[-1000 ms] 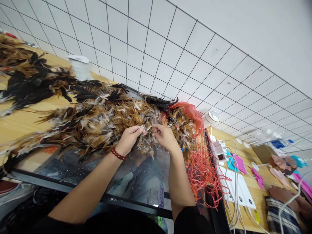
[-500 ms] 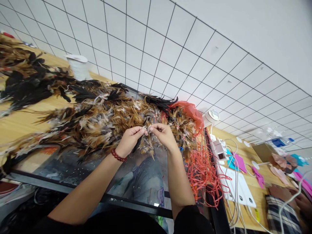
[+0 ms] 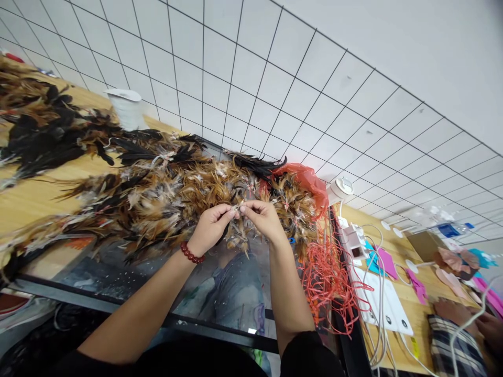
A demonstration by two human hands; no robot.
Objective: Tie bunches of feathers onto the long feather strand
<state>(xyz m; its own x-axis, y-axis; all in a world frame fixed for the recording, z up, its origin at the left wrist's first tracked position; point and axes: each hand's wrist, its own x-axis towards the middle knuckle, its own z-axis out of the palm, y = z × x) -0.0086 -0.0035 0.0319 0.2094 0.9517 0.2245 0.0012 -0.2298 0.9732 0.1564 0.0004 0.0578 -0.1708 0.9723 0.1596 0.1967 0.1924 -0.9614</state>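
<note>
My left hand (image 3: 211,226), with a dark red bead bracelet (image 3: 191,252) on its wrist, is closed in a pinch at the middle of the view. Facing it, my right hand (image 3: 264,219) pinches too, thumb against fingers. Both sets of fingertips meet on the pale quill ends of some small feathers (image 3: 238,240), whose brown tips hang below; how many are gripped is too small to tell. Just beyond my hands spreads a large pile of brown and cream feathers (image 3: 157,201), some tied in bunches. Black feathers (image 3: 255,165) lie along its far side.
Red plastic string (image 3: 328,280) lies tangled right of my arm, near a red plastic bag (image 3: 308,183). A white spool (image 3: 128,109) stands at the back left. White cables and a power strip (image 3: 383,301) lie at right, where another person's plaid sleeve (image 3: 456,345) shows. Wire grid backs the table.
My fingertips have shifted very slightly where they pinch the feathers, and my left hand has turned a little. The pile and everything around it look the same.
</note>
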